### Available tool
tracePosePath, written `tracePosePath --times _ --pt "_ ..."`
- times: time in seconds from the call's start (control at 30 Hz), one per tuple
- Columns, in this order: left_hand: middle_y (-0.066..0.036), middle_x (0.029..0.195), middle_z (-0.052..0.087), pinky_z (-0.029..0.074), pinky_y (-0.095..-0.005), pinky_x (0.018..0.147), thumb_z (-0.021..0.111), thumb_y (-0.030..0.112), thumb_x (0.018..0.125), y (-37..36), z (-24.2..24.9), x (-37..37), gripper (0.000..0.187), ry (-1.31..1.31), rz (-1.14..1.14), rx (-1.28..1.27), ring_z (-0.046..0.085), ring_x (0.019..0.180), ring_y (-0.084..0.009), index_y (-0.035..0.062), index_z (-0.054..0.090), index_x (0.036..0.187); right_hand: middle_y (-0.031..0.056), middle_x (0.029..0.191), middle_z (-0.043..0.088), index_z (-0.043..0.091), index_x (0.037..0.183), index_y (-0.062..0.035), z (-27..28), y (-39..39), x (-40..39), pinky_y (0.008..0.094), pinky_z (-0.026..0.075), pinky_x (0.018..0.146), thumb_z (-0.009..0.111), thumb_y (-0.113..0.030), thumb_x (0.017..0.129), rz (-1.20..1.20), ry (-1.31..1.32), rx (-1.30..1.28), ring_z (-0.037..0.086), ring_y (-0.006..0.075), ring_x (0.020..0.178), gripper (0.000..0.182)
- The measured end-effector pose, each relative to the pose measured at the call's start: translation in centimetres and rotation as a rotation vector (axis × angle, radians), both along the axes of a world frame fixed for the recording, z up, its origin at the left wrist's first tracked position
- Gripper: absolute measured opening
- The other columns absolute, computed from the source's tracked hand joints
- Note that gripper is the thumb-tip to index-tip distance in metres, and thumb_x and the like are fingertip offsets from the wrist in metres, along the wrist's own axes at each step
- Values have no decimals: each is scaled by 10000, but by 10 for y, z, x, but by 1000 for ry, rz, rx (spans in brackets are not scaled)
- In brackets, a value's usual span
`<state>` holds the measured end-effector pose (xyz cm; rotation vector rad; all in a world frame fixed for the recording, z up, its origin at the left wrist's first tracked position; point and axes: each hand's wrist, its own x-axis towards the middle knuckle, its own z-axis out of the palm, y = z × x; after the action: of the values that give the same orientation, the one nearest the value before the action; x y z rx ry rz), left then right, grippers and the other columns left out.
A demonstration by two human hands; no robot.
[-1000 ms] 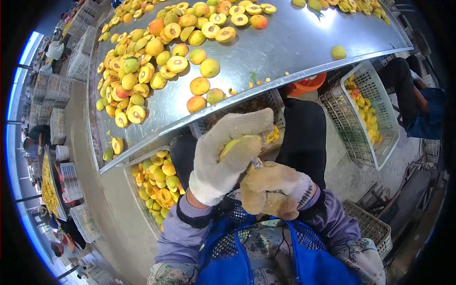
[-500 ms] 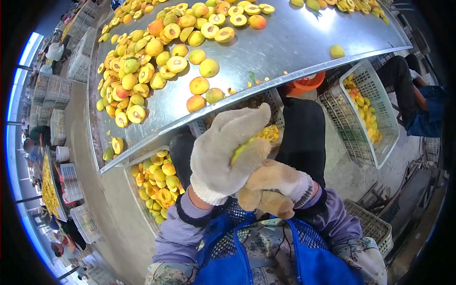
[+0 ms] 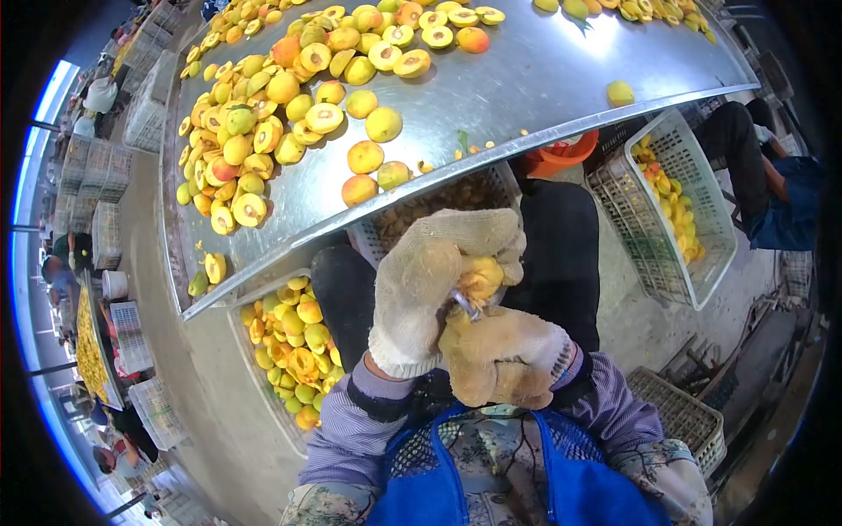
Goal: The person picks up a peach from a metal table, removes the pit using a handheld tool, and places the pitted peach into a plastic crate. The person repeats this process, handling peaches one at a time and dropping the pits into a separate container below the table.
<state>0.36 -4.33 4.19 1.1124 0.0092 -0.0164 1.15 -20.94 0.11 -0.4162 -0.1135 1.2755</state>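
Note:
My left hand (image 3: 430, 280), in a worn whitish glove, is wrapped round a yellow-orange fruit piece (image 3: 481, 280) above my lap. Close below it, my right hand (image 3: 504, 355), gloved too, is closed round a small metal tool (image 3: 465, 304). The tool's shiny end touches the fruit; the rest of it is hidden in the glove. Beyond my hands, halved and whole yellow fruits (image 3: 263, 131) are heaped on the metal table (image 3: 491, 96). A crate (image 3: 513, 188) with brown bits stands between my knees, under the table edge.
At my left stands a crate of fruit (image 3: 294, 342). To the right are a tilted crate with fruit pieces (image 3: 671, 202), an orange bucket (image 3: 561, 156) and another crate (image 3: 675, 412). A seated person (image 3: 785, 193) is at the far right. Stacked crates (image 3: 92, 167) line the far left.
My left hand has turned and opened a view of the fruit in it, with the metal tool now showing. Both hands have shifted slightly right. The crate between my knees shows more brown bits.

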Motion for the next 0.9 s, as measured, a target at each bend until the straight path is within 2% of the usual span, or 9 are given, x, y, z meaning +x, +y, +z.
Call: tracePosePath --times 0.03,0.1,0.2,0.3,0.33,0.47,0.63,0.73,0.9 --pt "-157 1096 640 516 -338 832 490 371 994 -2 2 -1 467 -2 1 -2 651 901 -229 -31 580 1214 147 1129 642 560 1239 14 -5 -4 -1 337 534 896 597 -138 923 1 -2 -2 648 249 1020 353" --pt "-158 1099 633 534 -382 842 477 450 994 -5 8 -4 549 199 -2 -344 656 886 -255 -24 532 1265 131 1204 630 559 1252 16 -18 -14 -5 332 488 939 559 -70 935 19 -734 -244 614 231 1114 329" --pt "-176 1119 621 543 -423 851 493 503 976 -8 -6 2 613 214 -47 -824 650 927 -269 -25 506 1286 135 1098 664 571 1202 40 -17 -13 -5 301 522 859 591 -105 923 -49 -279 -129 651 210 1002 315" --pt "-225 1192 598 558 -447 822 452 557 968 5 -30 9 711 199 157 -407 649 984 -318 -15 415 1389 135 944 677 597 1101 44 0 -8 6 269 543 750 601 -158 922 -105 234 -9 668 188 841 270" --pt "-206 1188 591 539 -424 856 476 514 975 11 -21 8 686 212 220 -437 645 983 -297 -14 394 1404 110 730 648 606 993 33 12 -3 11 254 523 558 586 -195 936 -130 211 -41 633 162 601 236" --pt "-194 1331 509 479 -357 964 537 511 942 36 -43 -5 774 66 223 53 586 1119 -261 -47 332 1437 43 481 522 614 928 34 18 17 18 236 377 336 553 -230 961 174 15 -308 499 121 355 273" --pt "-188 1286 523 471 -341 965 583 563 902 39 -38 -20 878 164 139 -35 573 1124 -242 -64 299 1447 29 523 543 630 953 -1 14 40 18 224 355 338 514 -293 980 240 -672 -588 509 109 382 315" --pt "-190 1290 538 522 -360 881 560 529 928 52 -55 -26 789 156 289 -309 601 1100 -261 -50 344 1418 35 519 537 618 976 -10 4 34 11 224 327 320 516 -340 977 -279 -402 -687 489 120 358 345" --pt "-177 1248 579 566 -282 601 551 516 937 95 -86 -60 700 176 500 -143 669 948 -233 -5 424 1387 55 499 519 618 952 29 3 40 16 251 337 304 528 -332 975 -92 -399 -858 471 150 332 373"
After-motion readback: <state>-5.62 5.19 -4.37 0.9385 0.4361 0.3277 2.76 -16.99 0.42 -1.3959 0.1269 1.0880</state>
